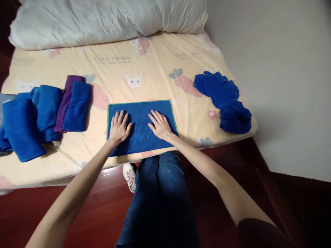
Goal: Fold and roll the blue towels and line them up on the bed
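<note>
A dark blue rectangular cloth with a thin green edging (141, 126) lies spread flat at the near edge of the bed, directly under both hands. The left hand (119, 127) rests palm down on its left half with fingers spread, and the right hand (160, 125) lies palm down on its right half, fingers likewise splayed; neither grips anything, both simply press the fabric flat. The cloth looks like soft, nappy microfibre: light, limp and with no stiffness of its own, so it should drape and sag wherever it is lifted and crease easily along any line. It is not fragile, and its nap likely clings a little to the sheet rather than sliding freely. The sensible places to take hold appear to be the corners or the edges, pinched between thumb and fingers, since the middle would only bunch up.

Beyond the left hand, further along the bed, stands a row of folded dark blue cloths (28, 120) with one folded purple cloth (66, 101) tucked among them, leaning one on another. Well out past the right hand, near the bed's corner, sits a loose heap of crumpled dark blue cloths (223, 101), unfolded. All rest on a pale yellow bedsheet printed with rabbits and carrots (155, 65), with a white pillow (103, 20) at the far side. Below the hands show the person's blue jeans (157, 199), a white shoe (130, 176) and the dark red wooden floor (98, 210).
</note>
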`<state>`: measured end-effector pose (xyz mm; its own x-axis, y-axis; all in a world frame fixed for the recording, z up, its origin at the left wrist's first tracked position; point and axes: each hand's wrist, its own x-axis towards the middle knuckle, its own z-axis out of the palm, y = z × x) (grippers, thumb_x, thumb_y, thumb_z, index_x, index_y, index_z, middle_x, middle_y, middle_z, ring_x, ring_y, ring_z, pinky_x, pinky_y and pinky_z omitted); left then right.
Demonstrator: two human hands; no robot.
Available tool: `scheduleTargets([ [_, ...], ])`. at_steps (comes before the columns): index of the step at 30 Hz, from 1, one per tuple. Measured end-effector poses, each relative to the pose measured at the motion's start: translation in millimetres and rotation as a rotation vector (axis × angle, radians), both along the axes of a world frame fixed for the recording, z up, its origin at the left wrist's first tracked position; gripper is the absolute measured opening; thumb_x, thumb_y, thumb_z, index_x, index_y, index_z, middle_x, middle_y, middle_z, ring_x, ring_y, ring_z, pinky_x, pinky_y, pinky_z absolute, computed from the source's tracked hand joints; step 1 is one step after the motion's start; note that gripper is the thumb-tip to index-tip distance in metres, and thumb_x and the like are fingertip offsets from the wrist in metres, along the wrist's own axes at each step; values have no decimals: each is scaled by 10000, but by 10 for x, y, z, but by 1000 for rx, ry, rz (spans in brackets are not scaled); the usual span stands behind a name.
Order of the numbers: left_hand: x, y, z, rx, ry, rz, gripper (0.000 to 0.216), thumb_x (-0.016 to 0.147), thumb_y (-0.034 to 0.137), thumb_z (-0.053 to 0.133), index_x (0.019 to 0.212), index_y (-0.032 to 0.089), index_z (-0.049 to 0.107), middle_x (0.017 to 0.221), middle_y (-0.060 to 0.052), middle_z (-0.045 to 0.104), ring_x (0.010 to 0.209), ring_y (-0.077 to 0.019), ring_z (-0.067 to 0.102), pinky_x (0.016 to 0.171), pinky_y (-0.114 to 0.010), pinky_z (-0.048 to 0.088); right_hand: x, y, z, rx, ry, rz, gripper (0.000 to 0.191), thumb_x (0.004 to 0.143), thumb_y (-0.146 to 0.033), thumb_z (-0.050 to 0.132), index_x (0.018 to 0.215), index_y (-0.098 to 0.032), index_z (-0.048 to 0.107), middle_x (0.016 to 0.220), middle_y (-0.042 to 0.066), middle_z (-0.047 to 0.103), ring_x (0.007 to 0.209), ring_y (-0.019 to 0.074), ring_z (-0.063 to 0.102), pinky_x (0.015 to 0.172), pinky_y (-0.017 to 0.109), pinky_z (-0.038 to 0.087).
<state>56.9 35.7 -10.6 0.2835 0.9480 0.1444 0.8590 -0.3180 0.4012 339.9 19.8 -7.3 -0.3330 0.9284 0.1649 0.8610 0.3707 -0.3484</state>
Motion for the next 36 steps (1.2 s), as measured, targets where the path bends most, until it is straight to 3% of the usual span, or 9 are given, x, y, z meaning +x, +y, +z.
scheduleTargets([
  [2,5,-124,-68,-26,31,0,729,1026,580,335,1629,173,377,1740,-110,215,1627,-341,120,1317,-578,109,66,-175,-86,-50,-23,24,577,1091,-446,383,1617,-210,423,1722,60,284,1608,250,223,1335,483,153],
  [7,41,-370,-107,-14,38,153,727,1040,547,313,1644,144,339,1746,-117,164,1630,-338,97,1317,-588,104,484,-217,-191,-72,-15,-278,628,1096,-459,306,1641,-152,370,1727,108,241,1623,283,178,1326,556,125],
  [10,123,-681,-119,14,-9,108,699,1047,517,347,1645,155,343,1740,-113,179,1627,-338,118,1317,-587,123,570,-337,-167,-40,-3,-329,629,1094,-438,311,1633,-120,375,1721,140,243,1624,304,164,1315,598,116],
  [14,29,-1192,-165,56,-77,26,674,1039,477,436,1659,237,322,1738,-79,190,1619,-337,165,1314,-592,153,592,-820,-107,-33,-16,-227,610,1086,-395,358,1644,-149,361,1731,120,212,1631,299,134,1319,615,99],
  [20,-555,-1644,-167,10,-64,-34,694,1023,491,492,1655,257,327,1734,-83,213,1614,-316,191,1322,-574,159,910,-1448,-77,-139,-6,-46,633,1064,-388,435,1668,-236,320,1704,62,300,1602,249,257,1338,528,193],
  [25,-906,-1665,-124,-28,-104,-137,553,1031,415,465,1548,222,494,1650,-119,420,1577,-283,317,1301,-560,254,1070,-1518,-78,-57,148,-32,531,1005,-372,565,1516,-231,568,1596,84,496,1536,264,408,1287,520,339],
  [28,-955,-1580,-114,-8,-133,-164,435,1027,312,448,1413,229,629,1544,-111,563,1530,-262,412,1295,-558,268,1009,-1518,-82,25,245,-47,397,978,-301,584,1352,-251,705,1466,73,635,1446,256,532,1230,488,428],
  [31,-924,-1466,-132,-31,-156,-194,390,1013,259,455,1316,258,700,1463,-80,641,1454,-247,514,1306,-548,248,898,-1489,-106,-13,273,-49,377,940,-207,553,1249,-268,760,1353,51,713,1349,258,624,1181,493,475],
  [36,-838,-1347,-200,-34,-273,-63,350,887,174,530,1112,257,785,1266,-62,754,1285,-241,648,1277,-536,322,779,-1386,-172,-16,386,-201,461,834,-84,488,1106,-263,815,1184,49,784,1195,251,714,1117,480,530],
])
